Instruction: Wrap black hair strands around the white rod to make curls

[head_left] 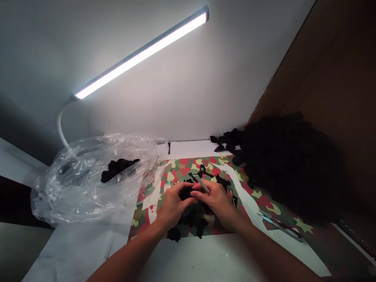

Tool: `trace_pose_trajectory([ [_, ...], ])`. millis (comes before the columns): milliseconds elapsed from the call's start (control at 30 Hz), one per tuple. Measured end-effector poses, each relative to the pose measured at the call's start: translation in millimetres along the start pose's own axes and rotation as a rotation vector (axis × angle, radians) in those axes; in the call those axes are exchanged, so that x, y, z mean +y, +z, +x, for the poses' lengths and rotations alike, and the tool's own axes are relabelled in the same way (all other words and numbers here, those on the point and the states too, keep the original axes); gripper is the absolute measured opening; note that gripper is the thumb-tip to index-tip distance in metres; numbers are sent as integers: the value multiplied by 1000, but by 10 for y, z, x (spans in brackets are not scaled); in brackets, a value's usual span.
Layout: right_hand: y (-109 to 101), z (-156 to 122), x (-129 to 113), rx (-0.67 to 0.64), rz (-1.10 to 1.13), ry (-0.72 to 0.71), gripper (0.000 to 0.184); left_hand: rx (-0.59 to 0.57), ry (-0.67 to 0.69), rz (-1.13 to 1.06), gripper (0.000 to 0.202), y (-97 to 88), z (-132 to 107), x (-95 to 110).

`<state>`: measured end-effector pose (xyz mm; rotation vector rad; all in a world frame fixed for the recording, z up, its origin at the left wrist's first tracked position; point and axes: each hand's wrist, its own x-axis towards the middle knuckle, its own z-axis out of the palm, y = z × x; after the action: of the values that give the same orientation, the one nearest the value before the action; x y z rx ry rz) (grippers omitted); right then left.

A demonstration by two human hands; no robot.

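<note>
Both hands meet over a camouflage-patterned mat (258, 196) on the table. My left hand (173, 203) pinches a small black tuft (185, 192) between thumb and fingers. My right hand (217, 199) is closed round a thin grey tool (201, 182) whose tip points up and left, touching the same tuft. Several loose black tufts (194, 223) lie on the mat under and in front of my hands.
A crumpled clear plastic bag (88, 184) with black tufts inside sits at left. A large black curly mass (290, 164) fills the right side, with more tufts (227, 141) behind. Metal scissors (279, 225) lie at right. A lit lamp bar (143, 51) hangs overhead.
</note>
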<state>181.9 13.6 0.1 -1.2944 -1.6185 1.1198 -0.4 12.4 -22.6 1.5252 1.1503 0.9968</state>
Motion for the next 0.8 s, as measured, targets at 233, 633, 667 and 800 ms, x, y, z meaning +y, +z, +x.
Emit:
trace_pose_trajectory([
  [233,-162,-13,-23,185,99,-106,63,77,-39,-78,37,-1,-6,-7],
  [633,-84,-74,-97,-6,-15,-166,23,102,-75,-121,28,-38,-10,72],
  [667,-92,-75,-105,-28,-32,-157,22,101,-69,-107,27,-39,-13,74],
  [800,-104,-71,-113,-63,-154,-143,21,92,-54,-63,25,-40,-21,71],
])
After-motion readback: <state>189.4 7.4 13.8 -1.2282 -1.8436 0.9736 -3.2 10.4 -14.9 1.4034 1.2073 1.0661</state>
